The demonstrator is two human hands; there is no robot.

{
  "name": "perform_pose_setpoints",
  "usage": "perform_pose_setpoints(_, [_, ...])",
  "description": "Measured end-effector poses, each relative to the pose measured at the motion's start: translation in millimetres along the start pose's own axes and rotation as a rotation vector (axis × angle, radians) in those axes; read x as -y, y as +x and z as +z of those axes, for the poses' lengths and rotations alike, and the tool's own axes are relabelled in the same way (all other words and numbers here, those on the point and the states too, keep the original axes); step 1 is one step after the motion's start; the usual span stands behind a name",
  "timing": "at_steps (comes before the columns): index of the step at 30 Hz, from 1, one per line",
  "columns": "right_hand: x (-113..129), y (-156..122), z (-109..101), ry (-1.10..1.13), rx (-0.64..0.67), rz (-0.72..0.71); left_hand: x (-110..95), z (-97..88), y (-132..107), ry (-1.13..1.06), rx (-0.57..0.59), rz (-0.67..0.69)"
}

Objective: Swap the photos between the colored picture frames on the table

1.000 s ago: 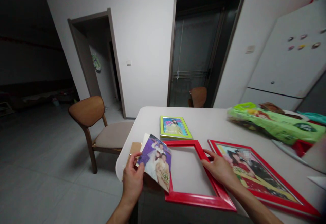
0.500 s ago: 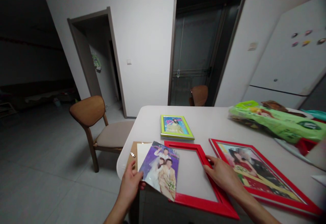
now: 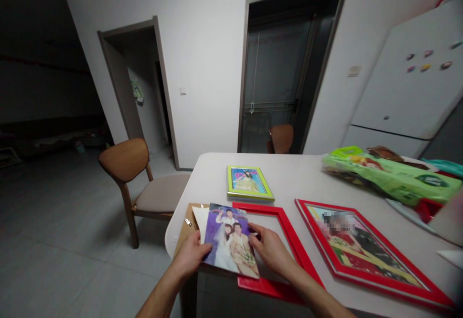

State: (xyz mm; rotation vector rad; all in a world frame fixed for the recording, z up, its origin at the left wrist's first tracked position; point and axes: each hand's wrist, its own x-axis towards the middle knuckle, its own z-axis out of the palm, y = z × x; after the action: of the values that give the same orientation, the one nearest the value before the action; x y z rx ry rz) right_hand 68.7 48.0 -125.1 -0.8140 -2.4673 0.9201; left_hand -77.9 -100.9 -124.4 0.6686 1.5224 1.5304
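Observation:
A wedding photo (image 3: 229, 245) with a purple background is held upright-side-up between my hands, over the left part of an empty red picture frame (image 3: 294, 245). My left hand (image 3: 191, 256) pinches its left edge, thumb on top. My right hand (image 3: 270, 249) grips its right edge, fingers closed; its forearm crosses the red frame. Behind the photo's left side a white sheet (image 3: 200, 216) sticks out, and I cannot tell whether my left hand also holds it. Beneath lies a brown backing board (image 3: 185, 235) with small metal clips, at the table's left edge.
On the white table (image 3: 289, 175) stand a small yellow-green framed photo (image 3: 249, 183) behind the red frame and a larger red framed photo (image 3: 369, 253) to the right. A green plastic package (image 3: 394, 173) lies at the back right. A wooden chair (image 3: 144, 187) stands left of the table.
My right hand has left the red frame's right side, moved left and taken the photo's right edge. The photo has turned straighter. The white sheet behind it has tilted.

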Motion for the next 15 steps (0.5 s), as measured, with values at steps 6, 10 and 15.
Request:
perform_pose_setpoints(6, [8, 5, 15, 0.084, -0.012, -0.001, -5, 10.2, -11, -0.150, 0.155, -0.011])
perform_pose_setpoints(10, [14, 4, 12, 0.256, -0.026, -0.035, -6, 15.7, -16, -0.280, 0.244, -0.005])
perform_pose_setpoints(15, [15, -3, -6, 0.687, -0.060, 0.172, -13, 18.7, -20, -0.397, 0.200, 0.020])
